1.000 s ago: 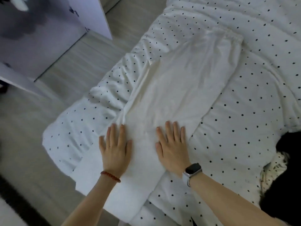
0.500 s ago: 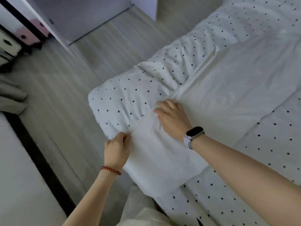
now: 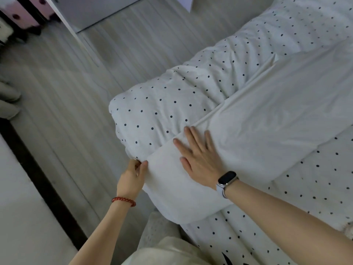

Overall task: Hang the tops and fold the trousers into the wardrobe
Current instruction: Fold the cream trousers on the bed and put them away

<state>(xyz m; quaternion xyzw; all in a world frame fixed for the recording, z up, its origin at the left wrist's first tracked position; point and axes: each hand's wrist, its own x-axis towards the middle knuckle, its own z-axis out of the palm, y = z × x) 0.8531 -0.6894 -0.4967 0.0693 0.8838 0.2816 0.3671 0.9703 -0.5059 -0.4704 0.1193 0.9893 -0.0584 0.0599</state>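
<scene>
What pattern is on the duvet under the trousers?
White with small dark polka dots, duvet, seen best in the head view.

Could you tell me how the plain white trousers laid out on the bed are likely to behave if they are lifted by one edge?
The plain white trousers would probably hang limp: they follow the dotted duvet's bumps. They look thin and light, creasing finely by the flat right hand. An edge pinched by the left hand alone would likely let the rest trail.

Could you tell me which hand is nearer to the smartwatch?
Right. The smartwatch sits on the right hand's own wrist; the left hand pinches the white trousers' edge further left.
</scene>
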